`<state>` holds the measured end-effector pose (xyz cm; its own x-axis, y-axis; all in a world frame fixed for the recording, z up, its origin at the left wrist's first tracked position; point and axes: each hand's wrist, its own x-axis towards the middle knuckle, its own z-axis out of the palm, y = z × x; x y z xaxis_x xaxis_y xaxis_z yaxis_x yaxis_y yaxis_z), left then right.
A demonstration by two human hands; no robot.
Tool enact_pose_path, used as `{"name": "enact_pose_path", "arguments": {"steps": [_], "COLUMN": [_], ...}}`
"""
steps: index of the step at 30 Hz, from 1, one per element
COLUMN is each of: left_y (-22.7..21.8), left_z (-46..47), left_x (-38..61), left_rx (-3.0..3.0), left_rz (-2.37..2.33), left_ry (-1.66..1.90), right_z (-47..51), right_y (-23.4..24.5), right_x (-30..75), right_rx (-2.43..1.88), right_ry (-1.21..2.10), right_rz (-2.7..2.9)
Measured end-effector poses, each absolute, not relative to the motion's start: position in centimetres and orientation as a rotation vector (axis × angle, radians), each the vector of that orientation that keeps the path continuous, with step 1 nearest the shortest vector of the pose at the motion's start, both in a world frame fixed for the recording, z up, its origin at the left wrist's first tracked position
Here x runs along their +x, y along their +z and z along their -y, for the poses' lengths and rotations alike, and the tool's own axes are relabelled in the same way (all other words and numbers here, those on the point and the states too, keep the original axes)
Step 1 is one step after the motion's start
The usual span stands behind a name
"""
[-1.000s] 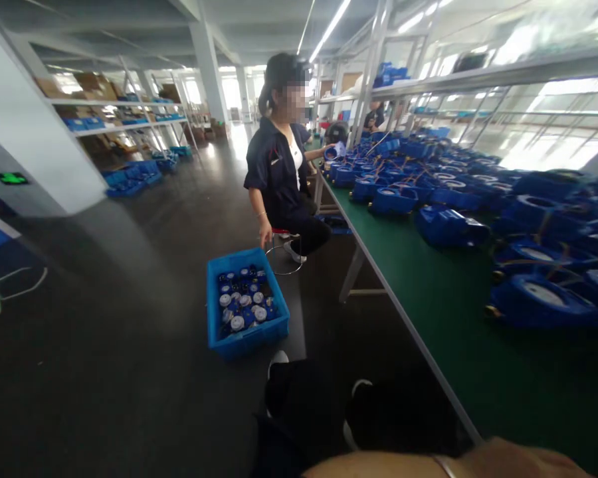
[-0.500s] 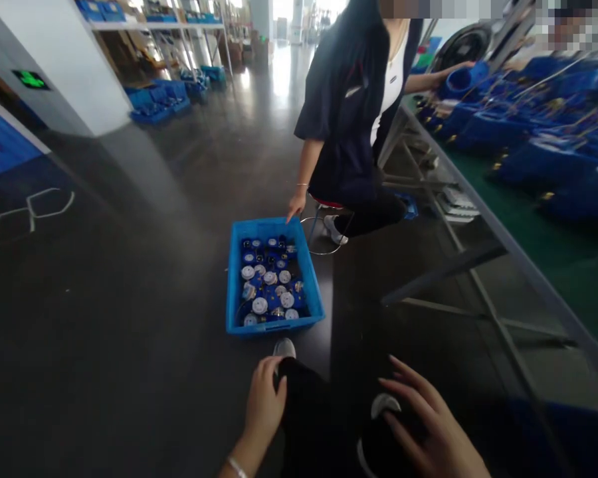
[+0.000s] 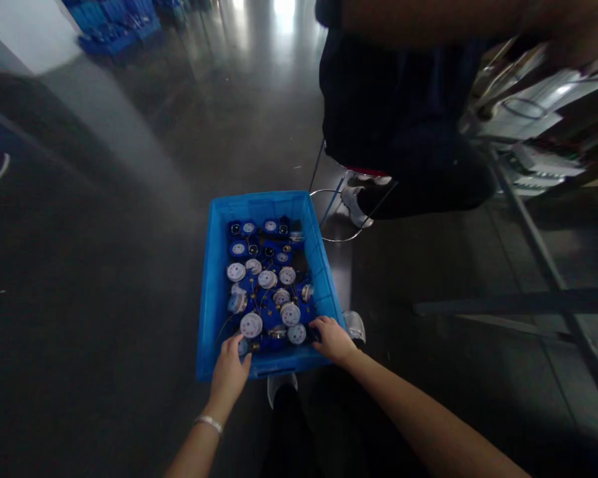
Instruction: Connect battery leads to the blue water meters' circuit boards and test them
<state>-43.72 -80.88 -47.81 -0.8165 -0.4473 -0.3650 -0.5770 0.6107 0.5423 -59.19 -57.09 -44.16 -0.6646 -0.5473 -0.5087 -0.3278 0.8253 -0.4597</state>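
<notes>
A blue plastic crate (image 3: 210, 285) stands on the dark floor, filled with several blue water meters (image 3: 266, 282) with white round dials. My left hand (image 3: 230, 373) grips the crate's near rim, fingers curled over the edge. At the near right corner my right hand (image 3: 331, 338) also closes on the rim, fingers reaching inside beside a meter. My feet in light shoes show just below the crate.
A seated person (image 3: 403, 119) in dark clothes is on a stool (image 3: 336, 212) right behind the crate. A workbench's metal legs (image 3: 538, 302) run along the right. Blue crates (image 3: 112, 23) stand at the far left by a white pillar.
I have leaned down and forward toward the crate. Both hands went from my knees to the crate's near rim. The other person's hand has left the crate's far edge.
</notes>
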Motion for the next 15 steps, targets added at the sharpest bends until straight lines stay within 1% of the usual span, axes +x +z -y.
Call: {"name": "enact_pose_path", "arguments": {"steps": [4, 7, 11, 15], "left_y": [-53.1, -55.6, -57.0, -56.7], "left_z": [80.5, 80.1, 80.7, 82.3], "left_x": [-49.3, -51.1, -51.9, -51.7], "left_rx": [-0.909, -0.971, -1.067, -1.189], "left_rz": [-2.57, -2.505, -2.47, -2.406], "left_ry": [0.908, 0.87, 0.901, 1.114], "right_z": [59.8, 61.5, 63.1, 63.9], "right_y": [-50.5, -54.0, -57.5, -58.7], "right_x": [-62.0, -62.8, -63.0, -63.0], "right_rx": [-0.745, -0.855, -0.954, -0.998], "right_ry": [-0.45, -0.451, -0.426, -0.436], "right_rz": [-2.374, -2.326, -2.269, -2.288]}}
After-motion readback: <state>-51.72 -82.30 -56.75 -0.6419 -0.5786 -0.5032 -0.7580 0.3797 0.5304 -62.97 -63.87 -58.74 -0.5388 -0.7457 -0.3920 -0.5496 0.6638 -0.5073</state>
